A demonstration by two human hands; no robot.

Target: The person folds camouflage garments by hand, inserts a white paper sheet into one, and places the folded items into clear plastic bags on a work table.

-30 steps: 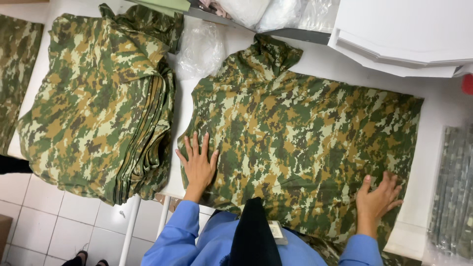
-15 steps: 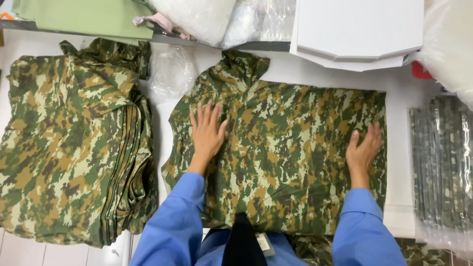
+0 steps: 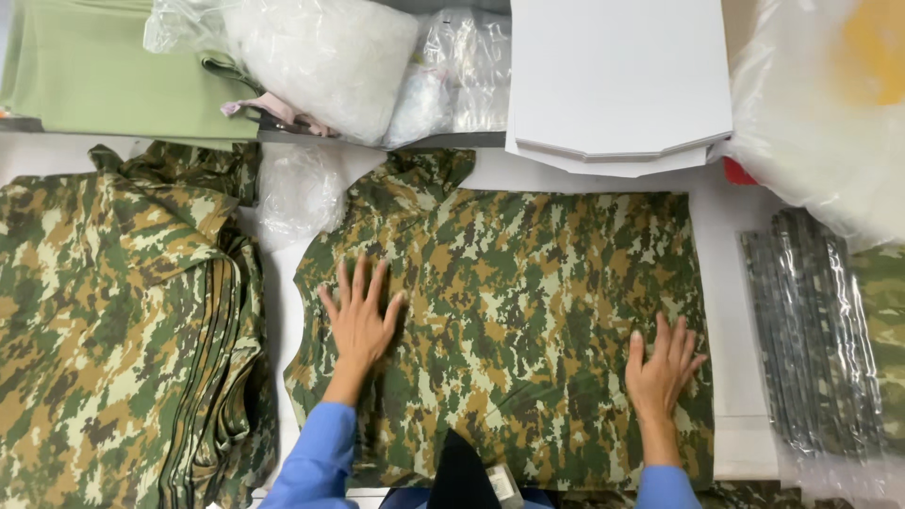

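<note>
On the white counter [image 3: 735, 245], both hands press a folded camouflage shirt [image 3: 528, 311].
Left hand [image 3: 360, 319] and right hand [image 3: 663, 369] lie flat, fingers spread, gripping nothing; clear plastic bags [image 3: 320, 57] sit behind.

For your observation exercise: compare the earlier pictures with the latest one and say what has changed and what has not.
Both hands slid up the camouflage garment: the left hand toward the collar end, the right hand up from the lower hem. Nothing was gripped or released. Both palms stay flat on the cloth; the stack of camouflage garments lies unchanged.
</note>
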